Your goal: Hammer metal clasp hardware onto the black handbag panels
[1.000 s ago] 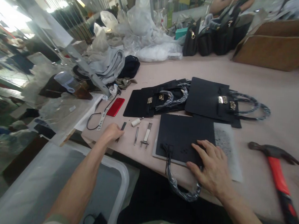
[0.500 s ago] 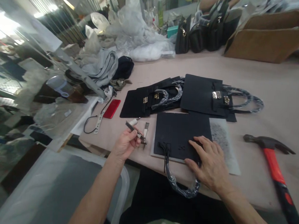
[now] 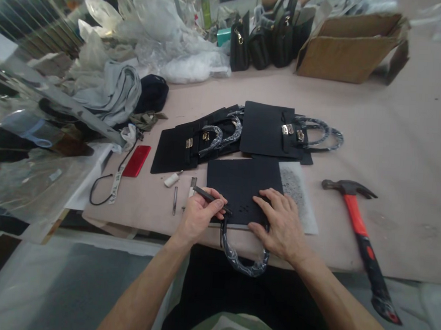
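Note:
My left hand [image 3: 202,214] is closed round a dark metal punch [image 3: 203,193], held at a slant with its lower end by the near left part of a black bag panel [image 3: 238,178]. My right hand [image 3: 279,221] lies flat on the panel's right side, fingers spread. Between the hands, a small group of holes [image 3: 243,209] shows in the panel. A plastic-wrapped handle [image 3: 242,268] hangs from it over the table's near edge. Beneath the panel sits a pale board [image 3: 302,202] with a pitted surface.
A claw hammer [image 3: 352,210] with a red and black grip lies at right. More black panels [image 3: 264,125] with gold clasps lie behind. At left are a thin metal rod [image 3: 175,201], a white-handled tool [image 3: 171,180] and a red phone [image 3: 137,161]. A cardboard box [image 3: 342,55] stands farther back.
My left hand has brought the punch rightward from beside the panel to its near left part. The right hand stays flat on the panel. The whole view has shifted.

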Motion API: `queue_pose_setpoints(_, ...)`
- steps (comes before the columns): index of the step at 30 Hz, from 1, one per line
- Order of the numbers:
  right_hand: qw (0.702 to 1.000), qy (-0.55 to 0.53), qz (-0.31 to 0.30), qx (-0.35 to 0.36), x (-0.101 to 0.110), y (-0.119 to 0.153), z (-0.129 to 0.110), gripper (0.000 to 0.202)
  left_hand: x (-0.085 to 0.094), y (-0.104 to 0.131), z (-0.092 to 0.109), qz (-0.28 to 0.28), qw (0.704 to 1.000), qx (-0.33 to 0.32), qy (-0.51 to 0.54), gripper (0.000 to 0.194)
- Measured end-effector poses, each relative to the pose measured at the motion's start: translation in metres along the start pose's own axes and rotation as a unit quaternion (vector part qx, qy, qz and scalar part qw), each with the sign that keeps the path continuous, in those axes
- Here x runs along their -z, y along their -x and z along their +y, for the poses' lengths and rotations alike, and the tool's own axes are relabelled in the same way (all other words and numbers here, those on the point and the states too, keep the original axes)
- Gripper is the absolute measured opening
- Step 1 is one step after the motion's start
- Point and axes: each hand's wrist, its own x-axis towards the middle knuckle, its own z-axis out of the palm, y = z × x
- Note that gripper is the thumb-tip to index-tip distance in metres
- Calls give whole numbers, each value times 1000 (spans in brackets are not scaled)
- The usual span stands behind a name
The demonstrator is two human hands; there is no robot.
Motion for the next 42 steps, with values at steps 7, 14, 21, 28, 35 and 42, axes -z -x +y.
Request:
queue_pose_setpoints(7, 1000, -10, -1, -9, 2, 1, -2, 55, -12, 1, -21, -70, 948, -191, -245, 12)
queue_pose_setpoints(14, 1000, -20, -11, -16, 3, 0, -2, 59, -8, 3, -28, -62, 895, -298, -325, 18)
queue_pose_setpoints(21, 999, -26, -14, -18, 3, 1, -1, 59, -9, 1, -35, -37, 869, -354, -344, 14)
queue_pose_setpoints(28, 999, -32, -8, -17, 2, 2, 0, 59, -11, 0, -36, -48, 851, -374, -366, 13)
queue_pose_setpoints(35, 999, -34, -9, -15, 3, 1, 0, 58, -15, 0, -44, -20, 834, -399, -382, 11)
queue_pose_setpoints(42, 999, -29, -6, -15, 1, 3, 1, 58, -23, 1, -41, 2, 824, -407, -394, 9)
